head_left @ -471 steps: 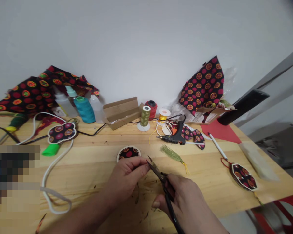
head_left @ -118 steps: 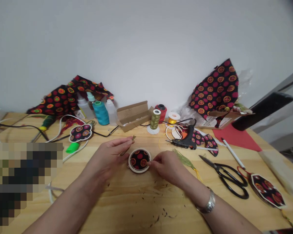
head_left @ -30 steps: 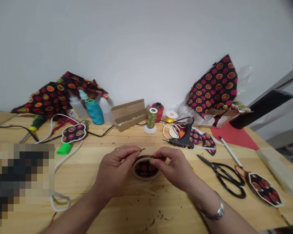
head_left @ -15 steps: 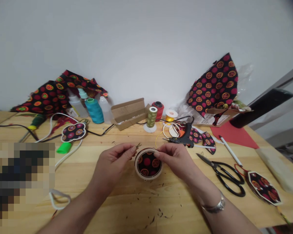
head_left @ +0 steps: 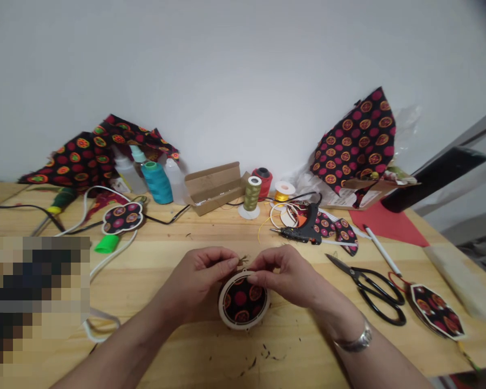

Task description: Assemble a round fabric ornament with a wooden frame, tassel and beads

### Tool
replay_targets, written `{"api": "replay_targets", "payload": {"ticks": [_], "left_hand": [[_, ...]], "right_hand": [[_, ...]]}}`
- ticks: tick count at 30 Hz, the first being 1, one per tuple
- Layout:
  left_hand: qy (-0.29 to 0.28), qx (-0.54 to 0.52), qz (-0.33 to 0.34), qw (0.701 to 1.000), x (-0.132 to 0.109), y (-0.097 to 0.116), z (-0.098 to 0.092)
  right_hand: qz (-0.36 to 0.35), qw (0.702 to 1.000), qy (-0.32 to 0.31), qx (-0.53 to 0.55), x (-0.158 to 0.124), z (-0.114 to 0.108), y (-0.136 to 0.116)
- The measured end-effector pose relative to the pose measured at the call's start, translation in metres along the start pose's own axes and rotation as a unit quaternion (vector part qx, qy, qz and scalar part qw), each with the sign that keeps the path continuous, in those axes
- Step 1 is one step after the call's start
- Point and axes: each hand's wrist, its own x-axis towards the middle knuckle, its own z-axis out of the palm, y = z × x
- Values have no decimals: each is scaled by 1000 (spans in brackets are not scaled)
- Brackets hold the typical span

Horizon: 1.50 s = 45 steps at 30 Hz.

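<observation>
A round ornament has a pale rim, dark fabric with red and orange circles in its middle, and a small loop at the top edge. My right hand pinches its upper right rim between thumb and fingers, keeping it tilted over the table. Just left of the loop, my left hand is closed in a pinch on a thin olive thread, whose frayed ends stick out past the fingertips. Where the rest of the thread runs is hidden by the fingers.
Black-handled scissors and an octagonal fabric ornament lie to the right. Behind are a glue gun, an olive thread spool, a cardboard box and a teal thread cone. A flower-shaped piece lies left, near cables.
Both hands have moved a little toward me with the ornament. My left hand has shifted right, bringing the thread ends close to the ornament's top loop, which now shows.
</observation>
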Motion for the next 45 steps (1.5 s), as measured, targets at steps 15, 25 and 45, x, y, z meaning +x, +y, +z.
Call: {"api": "replay_targets", "payload": {"ticks": [15,25,45], "left_hand": [[183,84,168,965,-2,0,-3],[121,87,132,980,-5,1,4],[-19,-195,31,980,-5,-2,7]], "right_hand": [[-145,974,114,-131,-7,-3,-5],[-326,842,324,-282,0,11,1],[-389,702,282,-526,-4,26,5]]}}
